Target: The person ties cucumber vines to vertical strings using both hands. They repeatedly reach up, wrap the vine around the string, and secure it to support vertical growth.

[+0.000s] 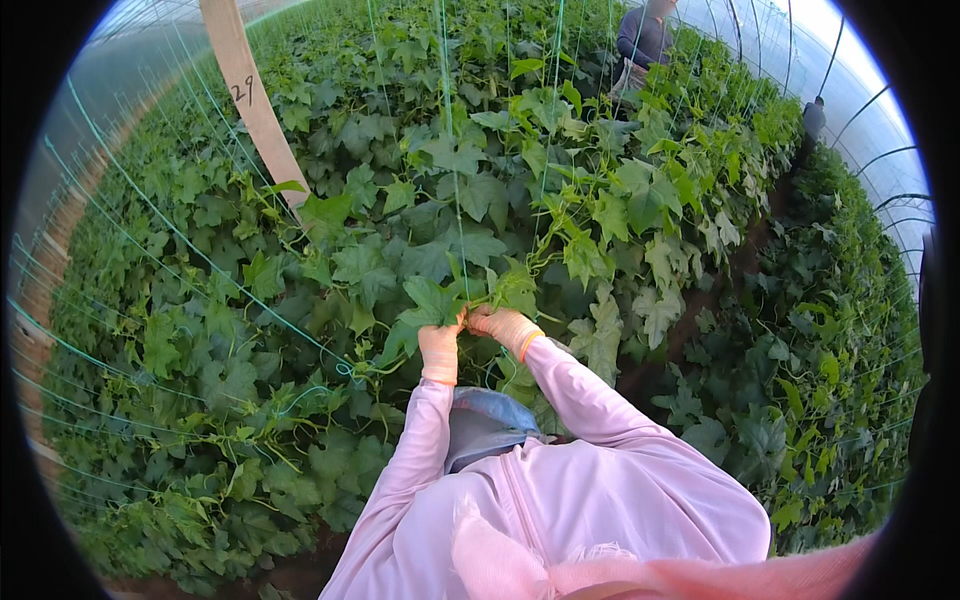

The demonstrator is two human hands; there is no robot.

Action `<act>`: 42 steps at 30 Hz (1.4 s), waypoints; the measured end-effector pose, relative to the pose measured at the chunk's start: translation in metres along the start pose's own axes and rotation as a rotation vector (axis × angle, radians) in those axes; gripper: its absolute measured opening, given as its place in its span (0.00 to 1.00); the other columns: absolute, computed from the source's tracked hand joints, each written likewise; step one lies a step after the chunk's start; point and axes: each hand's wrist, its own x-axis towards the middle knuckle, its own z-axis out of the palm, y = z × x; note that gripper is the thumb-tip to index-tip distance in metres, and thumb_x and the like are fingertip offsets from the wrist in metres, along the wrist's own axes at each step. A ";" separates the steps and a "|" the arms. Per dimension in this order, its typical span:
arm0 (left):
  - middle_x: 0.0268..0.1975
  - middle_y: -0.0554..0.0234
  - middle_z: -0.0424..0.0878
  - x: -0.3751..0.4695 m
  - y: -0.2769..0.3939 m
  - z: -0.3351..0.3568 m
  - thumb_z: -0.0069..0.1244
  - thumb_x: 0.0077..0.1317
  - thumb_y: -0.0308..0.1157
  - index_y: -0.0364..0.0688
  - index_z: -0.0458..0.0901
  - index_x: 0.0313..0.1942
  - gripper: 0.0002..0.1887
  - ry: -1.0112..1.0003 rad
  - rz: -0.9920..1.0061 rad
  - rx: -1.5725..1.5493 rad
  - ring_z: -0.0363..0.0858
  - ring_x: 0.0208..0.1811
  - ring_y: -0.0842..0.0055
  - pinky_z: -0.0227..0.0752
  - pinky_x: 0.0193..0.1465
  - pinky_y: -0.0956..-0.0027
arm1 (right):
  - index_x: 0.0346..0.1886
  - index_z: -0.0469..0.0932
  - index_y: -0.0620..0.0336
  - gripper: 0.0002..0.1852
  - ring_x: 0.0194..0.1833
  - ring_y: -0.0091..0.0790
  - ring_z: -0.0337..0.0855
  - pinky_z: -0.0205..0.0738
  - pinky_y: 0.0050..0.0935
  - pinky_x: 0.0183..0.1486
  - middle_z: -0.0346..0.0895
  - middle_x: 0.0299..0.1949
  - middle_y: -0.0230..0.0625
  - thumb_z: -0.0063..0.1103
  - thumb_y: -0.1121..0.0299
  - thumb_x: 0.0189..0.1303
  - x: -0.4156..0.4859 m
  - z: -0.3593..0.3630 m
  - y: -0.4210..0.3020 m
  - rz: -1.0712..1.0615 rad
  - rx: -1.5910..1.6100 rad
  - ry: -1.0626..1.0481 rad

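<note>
Both my hands, in pale gloves with orange cuff edges, meet at a leafy climbing vine (431,300) in the middle of the head view. My left hand (440,346) is raised with its fingertips at the stem, partly behind a broad lobed leaf. Reaching in from the right, my right hand (501,324) has its fingers bent at the same spot. A green twine (459,217) runs down from above to my fingertips. Leaves and the hands themselves hide what exactly the fingers pinch. Below them hangs a blue-grey bag or apron (491,424) at my front.
A wooden post (251,97) marked with a number stands at the upper left. More twines (210,262) slant through dense foliage. A co-worker (643,37) stands among plants at the top; another person (813,120) is farther right. A dark soil path (694,307) runs between rows on the right.
</note>
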 end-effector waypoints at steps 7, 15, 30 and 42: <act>0.25 0.66 0.79 -0.002 -0.011 -0.012 0.59 0.53 0.31 0.30 0.80 0.25 0.11 0.049 0.133 0.170 0.73 0.25 0.79 0.68 0.28 0.71 | 0.42 0.73 0.58 0.18 0.23 0.20 0.70 0.64 0.19 0.26 0.76 0.28 0.25 0.60 0.56 0.57 -0.013 0.014 -0.025 0.127 -0.229 -0.054; 0.37 0.51 0.82 0.003 0.012 -0.008 0.51 0.59 0.23 0.26 0.78 0.39 0.09 0.083 -0.030 -0.238 0.84 0.34 0.62 0.82 0.35 0.63 | 0.39 0.82 0.55 0.14 0.36 0.43 0.81 0.73 0.34 0.42 0.81 0.33 0.41 0.59 0.59 0.52 -0.017 0.012 -0.033 -0.266 -0.638 0.309; 0.45 0.55 0.79 -0.001 0.033 -0.006 0.53 0.60 0.25 0.34 0.74 0.50 0.17 -0.059 -0.241 -0.237 0.83 0.36 0.59 0.83 0.38 0.60 | 0.43 0.81 0.58 0.14 0.38 0.35 0.82 0.72 0.32 0.40 0.83 0.38 0.38 0.61 0.65 0.54 -0.008 0.009 -0.048 -0.364 -0.751 0.399; 0.44 0.54 0.80 -0.017 0.051 0.003 0.52 0.60 0.27 0.35 0.75 0.49 0.16 -0.037 -0.293 -0.229 0.82 0.39 0.64 0.82 0.39 0.57 | 0.45 0.77 0.64 0.14 0.35 0.26 0.76 0.70 0.25 0.41 0.79 0.38 0.32 0.59 0.69 0.56 -0.017 0.017 -0.053 -0.432 0.035 -0.094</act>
